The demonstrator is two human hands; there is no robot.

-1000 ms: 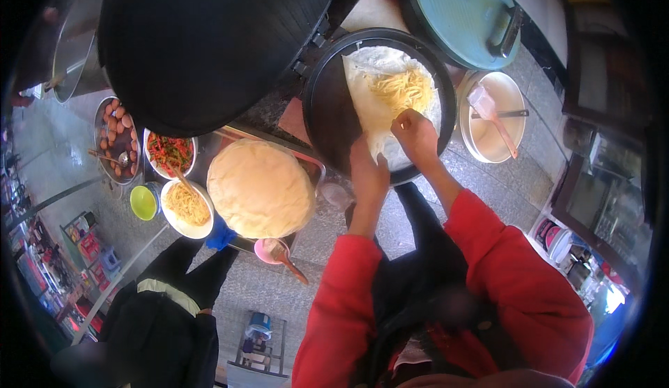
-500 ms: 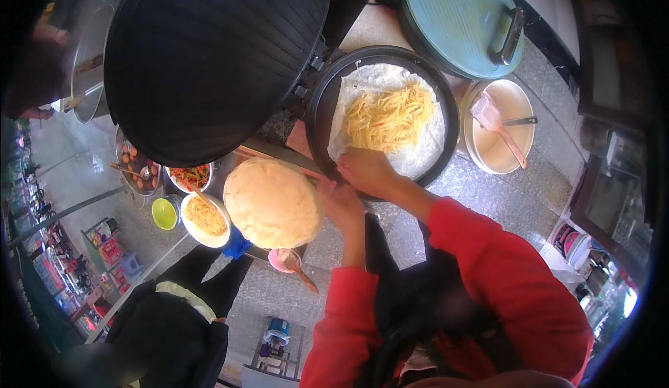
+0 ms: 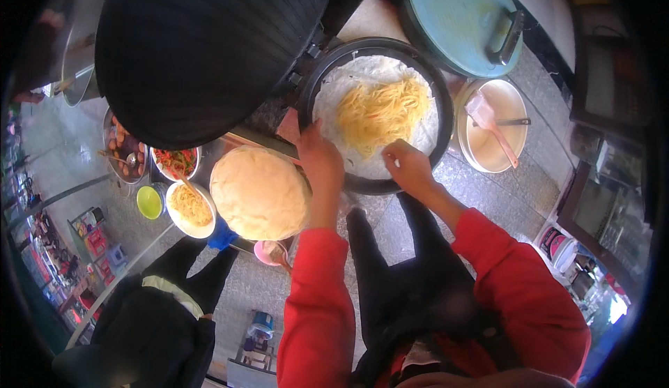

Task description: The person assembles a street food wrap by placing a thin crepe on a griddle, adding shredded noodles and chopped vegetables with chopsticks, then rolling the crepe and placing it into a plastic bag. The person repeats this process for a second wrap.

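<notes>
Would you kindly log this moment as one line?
left hand: on wrapper edge | right hand: on wrapper near edge | shredded filling: on wrapper | griddle: lid open

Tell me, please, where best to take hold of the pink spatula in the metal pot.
Probably the pink spatula's handle end, approached from the lower right: the handle slants out over the metal pot's rim there, while the blade sits inside.

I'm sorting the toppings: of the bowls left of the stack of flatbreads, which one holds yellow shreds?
The white bowl nearest the stack. The bowl behind holds red and green strips; the small green bowl shows no filling.
</notes>
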